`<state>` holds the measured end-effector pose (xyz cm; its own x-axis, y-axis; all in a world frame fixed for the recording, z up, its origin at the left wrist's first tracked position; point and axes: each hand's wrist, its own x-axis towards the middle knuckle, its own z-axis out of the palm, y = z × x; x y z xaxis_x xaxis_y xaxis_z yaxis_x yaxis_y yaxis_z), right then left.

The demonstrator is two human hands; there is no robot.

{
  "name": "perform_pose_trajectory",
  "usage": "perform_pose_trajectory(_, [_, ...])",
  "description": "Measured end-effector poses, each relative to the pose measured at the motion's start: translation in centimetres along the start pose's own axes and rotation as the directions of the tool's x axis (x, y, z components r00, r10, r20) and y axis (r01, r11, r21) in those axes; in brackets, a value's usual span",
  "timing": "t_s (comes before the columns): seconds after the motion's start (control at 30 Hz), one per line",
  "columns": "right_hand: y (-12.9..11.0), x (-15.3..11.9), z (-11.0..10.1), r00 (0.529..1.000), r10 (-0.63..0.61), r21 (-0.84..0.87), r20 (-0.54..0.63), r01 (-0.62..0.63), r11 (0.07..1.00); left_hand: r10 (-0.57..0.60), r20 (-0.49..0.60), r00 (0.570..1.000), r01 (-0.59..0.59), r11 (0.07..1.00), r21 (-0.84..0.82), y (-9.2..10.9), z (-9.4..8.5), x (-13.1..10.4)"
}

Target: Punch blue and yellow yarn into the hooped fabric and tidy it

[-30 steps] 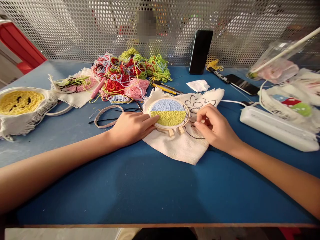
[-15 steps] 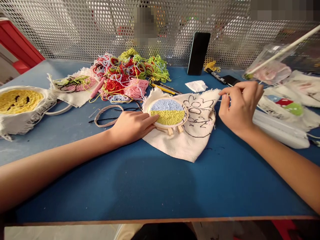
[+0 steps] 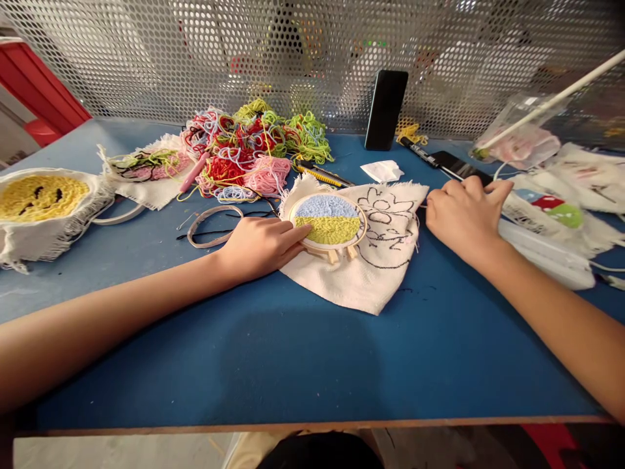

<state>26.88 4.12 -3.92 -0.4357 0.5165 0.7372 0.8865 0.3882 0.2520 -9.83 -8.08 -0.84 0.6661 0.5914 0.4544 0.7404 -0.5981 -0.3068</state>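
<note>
A small round embroidery hoop with light blue stitching above and yellow-green below lies on a cream cloth. Black outlines of a flower mark the cloth's right side. My left hand grips the hoop's left edge, its index fingertip on the yellow stitching and its thumb hidden. By the cloth's right corner, my right hand is closed with curled fingers. A thin dark bit shows between its fingers and the cloth edge; what it pinches cannot be made out.
Tangled yarn is heaped behind the hoop, beside an empty ring. A phone leans against the perforated metal screen. Another phone lies beyond my right hand. Stitched cloths lie left, a white case right.
My right hand has come down lower, its raised fingers now curled over near the cloth's corner. My left hand and the hoop stay put. The camera view has shifted slightly.
</note>
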Motion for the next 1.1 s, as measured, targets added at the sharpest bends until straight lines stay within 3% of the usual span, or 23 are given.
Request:
perform_pose_trajectory(0.17, [-0.9, 0.2, -0.9, 1.0, 0.022, 0.042, -0.005, -0.022, 0.999, -0.003, -0.005, 1.0, 0.003, 1.0, -0.013, 0.0, 0.0, 0.0])
perform_pose_trajectory(0.3, [-3.9, 1.3, -3.3, 0.996, 0.063, 0.046, 0.055, -0.066, 0.997, 0.004, -0.019, 1.0, -0.004, 1.0, -0.029, 0.0, 0.1, 0.0])
perform_pose_trajectory(0.4, [-6.7, 2.0, -5.9, 0.999, 0.031, 0.212, 0.025, -0.036, 0.977, 0.019, -0.069, 0.997, -0.022, 0.999, -0.049, 0.0, 0.1, -0.1])
perform_pose_trajectory(0.5, [-9.5, 2.0, -8.2, 0.994, -0.105, 0.531, 0.039, 0.069, 0.844, 0.031, -0.119, 0.992, -0.038, 0.998, -0.055, 0.0, -0.1, -0.1])
perform_pose_trajectory(0.6, [-11.6, 1.3, -9.4, 0.953, -0.295, 0.618, 0.063, 0.195, 0.762, 0.035, -0.145, 0.989, -0.044, 0.997, -0.059, -0.1, -0.4, -0.1])
perform_pose_trajectory(0.73, [-12.5, 0.6, -9.3, 0.93, -0.366, 0.547, 0.027, 0.293, 0.784, 0.063, -0.165, 0.984, -0.083, 0.99, -0.118, -0.2, -0.5, 0.1])
perform_pose_trajectory(0.97, [-11.8, 0.6, -8.5, 0.916, -0.401, 0.442, 0.034, 0.346, 0.828, 0.069, -0.148, 0.987, -0.107, 0.958, -0.268, -0.3, -0.4, 0.2])
perform_pose_trajectory(1.1, [-11.8, 0.7, -8.7, 0.91, -0.414, 0.372, -0.028, 0.394, 0.841, 0.047, -0.141, 0.989, -0.085, 0.957, -0.278, -0.3, -0.2, 0.3])
